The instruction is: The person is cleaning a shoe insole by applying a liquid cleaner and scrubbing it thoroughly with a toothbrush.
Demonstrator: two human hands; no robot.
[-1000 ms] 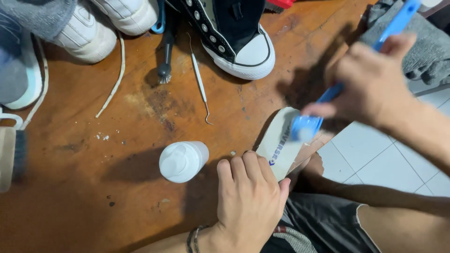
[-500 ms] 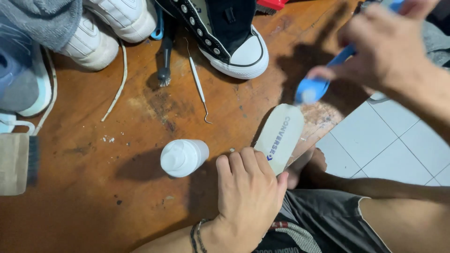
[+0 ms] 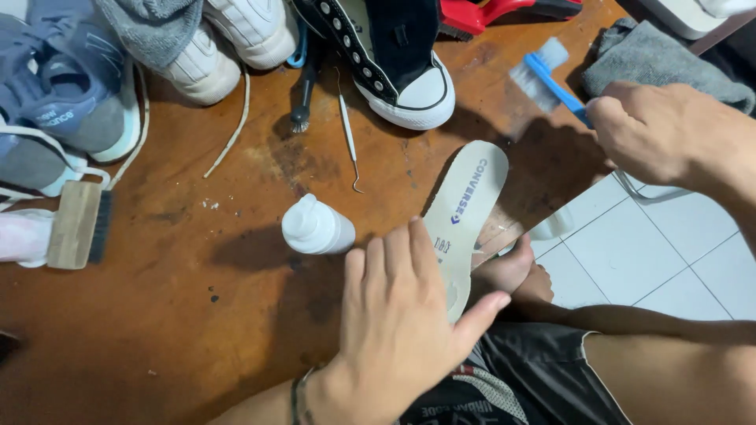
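Left hand flat, pinning the near end of the white insole at the table edge; right hand clenched on the blue brush. Brush was scrubbing the insole's far end a second ago, now lifted off, up and right of it, bristles clear. Reads as a pause between scrub passes; white bottle sits just left of the insole.

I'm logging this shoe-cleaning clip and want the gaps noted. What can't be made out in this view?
- Insole: near end hidden under the left hand.
- Blue brush: handle end hidden inside the right hand; bristles blurred.
- Black high-top shoe: cut off by the top edge.
- Wooden brush: bristles in shadow.
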